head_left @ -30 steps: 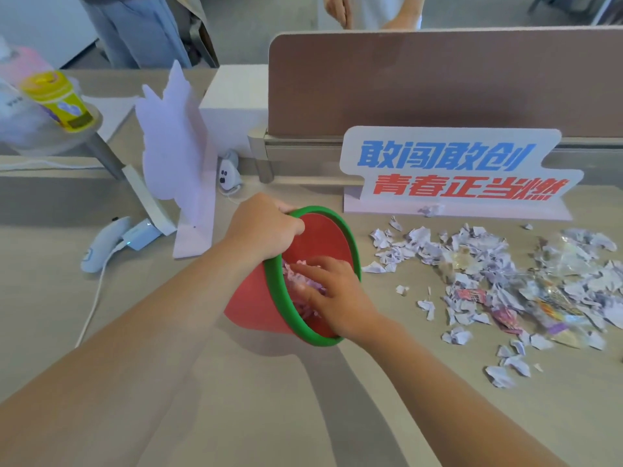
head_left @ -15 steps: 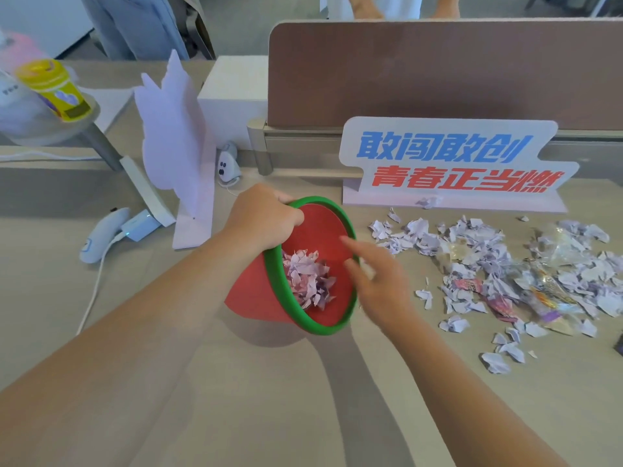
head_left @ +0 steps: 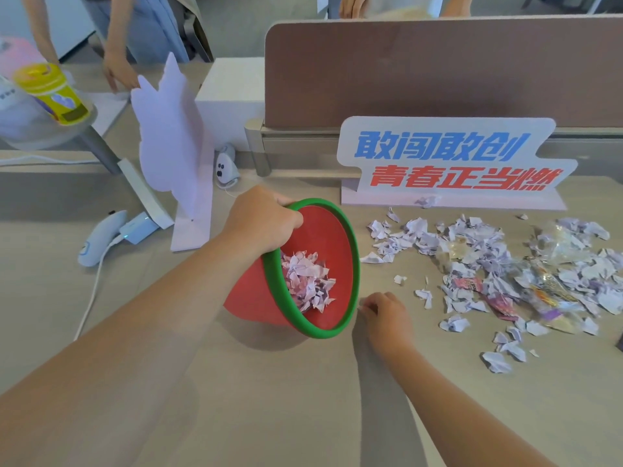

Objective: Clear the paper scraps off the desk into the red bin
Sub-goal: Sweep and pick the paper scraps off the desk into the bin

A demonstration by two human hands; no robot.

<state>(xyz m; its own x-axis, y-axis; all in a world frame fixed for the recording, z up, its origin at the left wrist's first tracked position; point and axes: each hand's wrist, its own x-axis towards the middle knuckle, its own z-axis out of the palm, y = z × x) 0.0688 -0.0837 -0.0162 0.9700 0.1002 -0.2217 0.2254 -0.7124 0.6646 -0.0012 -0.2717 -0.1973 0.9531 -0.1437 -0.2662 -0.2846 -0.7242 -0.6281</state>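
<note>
The red bin (head_left: 247, 299) with a green rim lies tilted on the desk, its mouth facing right toward the scraps. My left hand (head_left: 263, 222) grips its upper rim. A heap of torn paper (head_left: 306, 281) sits inside it. My right hand (head_left: 386, 315) rests on the desk just right of the rim, fingers curled and pinched on a tiny white scrap. The main spread of paper scraps (head_left: 488, 261) covers the desk to the right, mixed with clear and coloured plastic wrappers (head_left: 553, 291).
A sign with blue and red characters (head_left: 448, 163) stands behind the scraps, against a brown divider (head_left: 438, 69). A white cut-out board (head_left: 172, 139), a small ghost figure (head_left: 224, 166) and a cabled white device (head_left: 101, 235) lie left. People stand beyond the desk.
My right hand came out of the bin, leaving its scraps inside, and dropped to the desk beside the rim. My left hand kept its hold on the tilted bin.
</note>
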